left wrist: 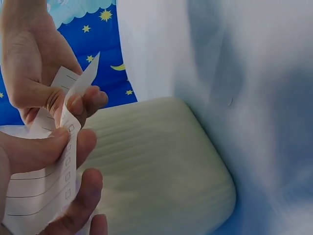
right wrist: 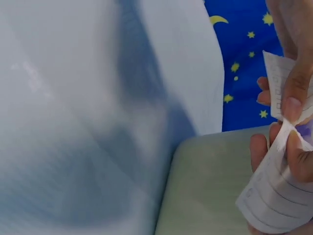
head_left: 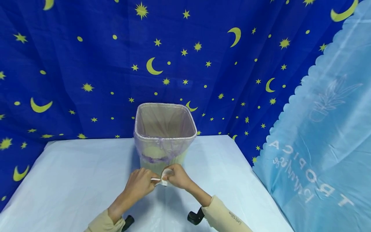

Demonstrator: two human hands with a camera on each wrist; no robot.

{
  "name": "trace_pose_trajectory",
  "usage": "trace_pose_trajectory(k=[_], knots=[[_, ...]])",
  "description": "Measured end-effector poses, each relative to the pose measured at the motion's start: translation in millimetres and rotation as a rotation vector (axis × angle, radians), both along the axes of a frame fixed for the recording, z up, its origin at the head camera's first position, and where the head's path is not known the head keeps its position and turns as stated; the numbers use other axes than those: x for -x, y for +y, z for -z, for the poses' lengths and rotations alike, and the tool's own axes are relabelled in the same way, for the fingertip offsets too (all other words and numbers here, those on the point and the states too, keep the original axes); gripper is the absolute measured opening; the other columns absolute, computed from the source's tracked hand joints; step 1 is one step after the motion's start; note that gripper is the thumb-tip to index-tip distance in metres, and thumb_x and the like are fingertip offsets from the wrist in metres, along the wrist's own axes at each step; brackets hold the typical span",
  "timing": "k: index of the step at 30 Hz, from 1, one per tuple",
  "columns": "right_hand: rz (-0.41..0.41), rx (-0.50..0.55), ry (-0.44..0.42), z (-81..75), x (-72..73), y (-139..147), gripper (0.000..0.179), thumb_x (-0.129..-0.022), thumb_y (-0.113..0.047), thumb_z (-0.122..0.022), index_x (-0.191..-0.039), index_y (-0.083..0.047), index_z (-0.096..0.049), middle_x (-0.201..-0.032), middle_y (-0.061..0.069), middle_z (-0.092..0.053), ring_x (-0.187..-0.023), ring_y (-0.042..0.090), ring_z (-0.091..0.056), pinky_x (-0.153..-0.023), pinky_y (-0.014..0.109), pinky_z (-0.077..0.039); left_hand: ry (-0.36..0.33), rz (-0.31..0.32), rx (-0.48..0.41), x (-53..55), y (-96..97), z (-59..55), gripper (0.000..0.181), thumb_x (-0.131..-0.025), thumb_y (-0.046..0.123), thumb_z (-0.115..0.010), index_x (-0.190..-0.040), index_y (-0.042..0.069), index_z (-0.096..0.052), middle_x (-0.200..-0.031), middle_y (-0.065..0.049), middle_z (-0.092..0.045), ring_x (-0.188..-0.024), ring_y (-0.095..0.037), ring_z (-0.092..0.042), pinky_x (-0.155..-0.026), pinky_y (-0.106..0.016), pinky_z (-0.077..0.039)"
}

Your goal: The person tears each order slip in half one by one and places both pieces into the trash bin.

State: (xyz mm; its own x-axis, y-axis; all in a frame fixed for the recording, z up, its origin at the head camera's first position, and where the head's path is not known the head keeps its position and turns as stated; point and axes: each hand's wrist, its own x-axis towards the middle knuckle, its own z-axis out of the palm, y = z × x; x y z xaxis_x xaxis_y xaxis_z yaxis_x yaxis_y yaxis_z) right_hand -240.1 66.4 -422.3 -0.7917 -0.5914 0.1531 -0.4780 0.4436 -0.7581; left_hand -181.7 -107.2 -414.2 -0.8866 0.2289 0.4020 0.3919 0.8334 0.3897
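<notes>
A lined sheet of paper point(left wrist: 29, 205) with a column of small checkboxes is held between both hands. In the head view, my left hand point(head_left: 139, 183) pinches its left part and my right hand point(head_left: 179, 176) pinches the right part, thumbs close together. The paper point(right wrist: 266, 198) twists and folds sharply between the thumbs in the right wrist view. Both hands are in front of a pale green waste bin point(head_left: 155, 166), below its rim. A translucent purple liner bag point(head_left: 145, 148) covers the bin's opening and hangs over its outside.
The bin stands on a table with a white cloth point(head_left: 87, 167), near the back edge. Behind hangs a blue curtain point(head_left: 101, 58) with moons and stars. A light blue curtain point(head_left: 324, 135) hangs at the right. Black wrist mounts point(head_left: 195, 217) show beside the sleeves.
</notes>
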Motion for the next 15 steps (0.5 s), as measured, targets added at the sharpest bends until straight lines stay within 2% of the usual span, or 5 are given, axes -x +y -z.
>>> trace_pose_trajectory(k=[3,6,10,13,15], knots=[[-0.044,-0.025,0.008,1.4,0.5,2.4,0.005,-0.077,0.004,-0.068,-0.08,0.002,-0.071,-0.078,0.012,-0.07,-0.068,0.003,-0.052,-0.067,0.02,-0.043,-0.024,-0.012,-0.012,-0.2,0.6,2.3,0.023,-0.073,0.007,-0.077,-0.072,0.03,-0.078,-0.048,0.016,-0.047,-0.047,-0.002,-0.034,-0.045,-0.024,-0.034],[-0.113,-0.096,0.08,-0.3,-0.4,5.2,0.006,-0.082,-0.002,-0.071,-0.087,-0.006,-0.07,-0.085,0.006,-0.071,-0.077,0.004,-0.056,-0.074,0.02,-0.044,-0.074,-0.033,-0.023,0.1,0.7,4.3,0.028,-0.075,0.008,-0.076,-0.06,0.03,-0.069,-0.047,0.019,-0.042,-0.047,-0.002,-0.035,-0.046,-0.024,-0.033],[-0.123,-0.219,0.21,-4.5,-4.2,5.7,0.011,-0.081,-0.006,-0.075,-0.091,-0.012,-0.072,-0.087,-0.002,-0.073,-0.079,0.001,-0.058,-0.074,0.015,-0.045,-0.129,-0.058,-0.038,-1.5,2.8,5.7,0.022,-0.078,0.012,-0.078,-0.064,0.028,-0.072,-0.054,0.017,-0.057,-0.045,-0.001,-0.041,-0.046,-0.023,-0.037],[-0.104,-0.318,0.344,-8.1,-9.4,4.7,0.016,-0.078,-0.003,-0.075,-0.089,-0.014,-0.076,-0.084,-0.005,-0.074,-0.07,-0.002,-0.057,-0.066,0.011,-0.045,-0.137,-0.075,-0.042,-3.5,5.2,5.9,0.01,-0.076,0.016,-0.082,-0.08,0.025,-0.08,-0.068,0.009,-0.071,-0.049,-0.003,-0.052,-0.049,-0.026,-0.044],[-0.099,-0.372,0.437,-10.5,-12.5,4.3,0.02,-0.075,0.0,-0.075,-0.087,-0.016,-0.078,-0.081,-0.008,-0.074,-0.064,-0.004,-0.054,-0.059,0.009,-0.043,-0.144,-0.079,-0.041,-4.0,6.3,5.2,0.009,-0.075,0.018,-0.083,-0.081,0.024,-0.08,-0.069,0.008,-0.072,-0.05,-0.004,-0.054,-0.05,-0.028,-0.045]])
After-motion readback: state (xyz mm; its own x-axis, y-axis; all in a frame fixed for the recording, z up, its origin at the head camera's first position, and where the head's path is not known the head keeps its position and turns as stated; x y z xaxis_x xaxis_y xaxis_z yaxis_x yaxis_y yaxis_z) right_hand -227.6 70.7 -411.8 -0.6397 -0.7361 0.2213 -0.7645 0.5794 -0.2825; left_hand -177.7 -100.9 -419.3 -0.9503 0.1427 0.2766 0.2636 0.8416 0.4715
